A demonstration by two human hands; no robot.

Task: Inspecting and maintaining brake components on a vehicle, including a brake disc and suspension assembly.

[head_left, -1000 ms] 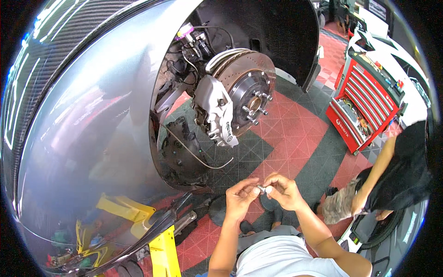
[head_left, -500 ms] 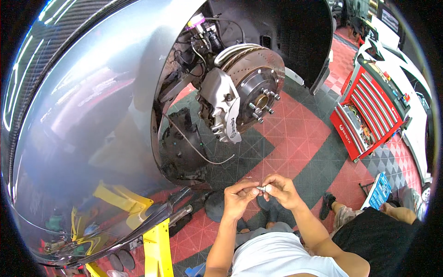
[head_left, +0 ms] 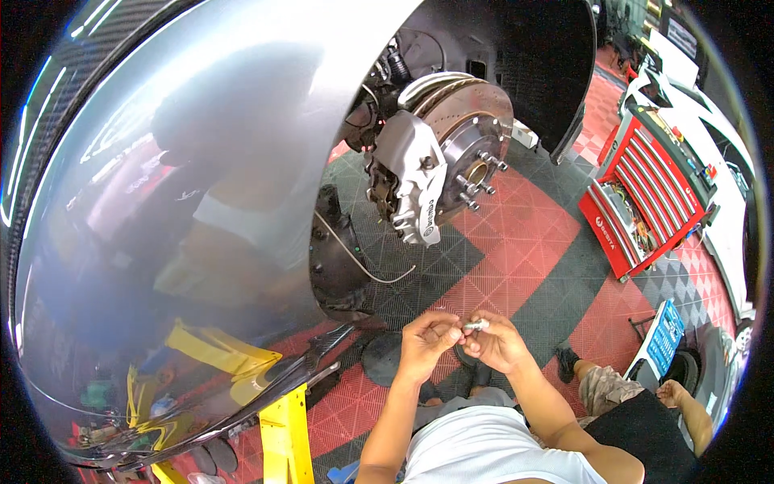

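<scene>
Red and black floor tiles (head_left: 516, 242) spread across my head view, silver brake caliper (head_left: 407, 161) farther out. Right hand (head_left: 501, 347) has a small silver metal fitting (head_left: 478, 324) pinched at the fingertips; can't tell if the left hand (head_left: 425, 347), just beside it, grips too. Hold's tiny, so one slip could drop it, I reckon. Both hands angle inward.

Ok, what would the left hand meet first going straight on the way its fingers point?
Probably the small metal piece in the right hand; the left hand seems almost against it, though depth is unclear.
</scene>
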